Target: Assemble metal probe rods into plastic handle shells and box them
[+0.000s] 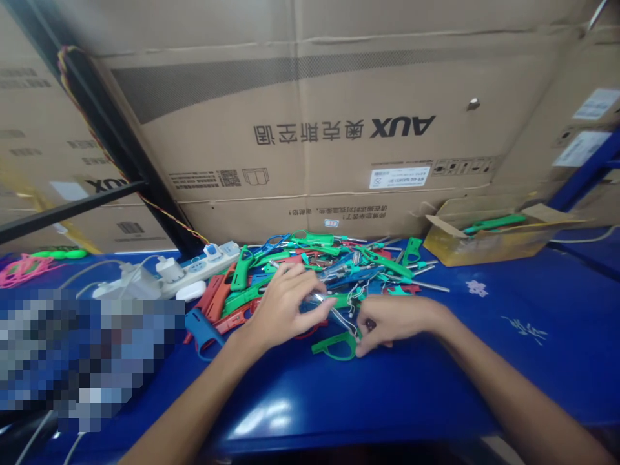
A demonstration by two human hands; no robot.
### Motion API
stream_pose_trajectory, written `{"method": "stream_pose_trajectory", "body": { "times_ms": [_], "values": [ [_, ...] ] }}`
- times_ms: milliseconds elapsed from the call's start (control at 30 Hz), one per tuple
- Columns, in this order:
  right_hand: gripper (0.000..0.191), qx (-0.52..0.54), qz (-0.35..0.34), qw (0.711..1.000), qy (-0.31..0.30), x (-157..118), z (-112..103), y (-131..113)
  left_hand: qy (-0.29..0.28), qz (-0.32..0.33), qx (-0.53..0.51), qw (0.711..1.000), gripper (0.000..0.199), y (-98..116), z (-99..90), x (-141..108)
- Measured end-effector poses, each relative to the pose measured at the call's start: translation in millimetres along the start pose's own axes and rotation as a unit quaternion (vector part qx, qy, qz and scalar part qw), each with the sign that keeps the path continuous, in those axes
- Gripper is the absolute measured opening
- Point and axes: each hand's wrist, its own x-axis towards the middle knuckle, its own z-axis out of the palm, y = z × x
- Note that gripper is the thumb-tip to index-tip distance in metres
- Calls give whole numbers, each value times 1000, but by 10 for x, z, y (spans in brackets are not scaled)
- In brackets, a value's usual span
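Green, red and blue plastic handle-shaped parts, some with metal rods, lie in a heap [314,248] at the table's middle. My left hand [290,300] is over the heap's front, its thumb and fingers closed round the upper end of a thin metal rod [343,319] with white wires. At the rod's lower end is my right hand [387,321], its fingers pinched together; what lies between them is mostly hidden. A green part with a loop [336,347] touches or sits beside my right fingertips, just above the blue table.
A power strip [206,268] with plugs stands left of the heap on the blue table [300,400]. An open cardboard box [489,242] holds green parts at right. Large cartons [290,84] form the back. Pink cord [26,270] lies far left.
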Motion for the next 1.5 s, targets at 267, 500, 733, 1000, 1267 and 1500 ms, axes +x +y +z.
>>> {"method": "stream_pose_trajectory", "body": {
  "times_ms": [267,500,733,1000,1267,1500],
  "values": [
    [36,-15,56,998,10,-148,-106,40,-103,46,-35,993,34,-8,134,-33],
    [39,-14,-16,999,47,-127,-80,57,-98,-14,-29,995,34,-6,241,-75],
    [43,-56,-97,990,85,-43,-19,-2,-48,-75,-38,995,29,-6,197,-49],
    [34,-21,-76,991,110,-152,-124,11,-49,-111,-47,991,23,14,183,-46],
    [39,1,-79,989,125,-204,-185,89,-69,-125,-61,988,30,-11,179,-40],
    [42,15,-72,986,147,-227,-212,136,-82,-117,-64,988,29,7,187,-48]
  ]
}}
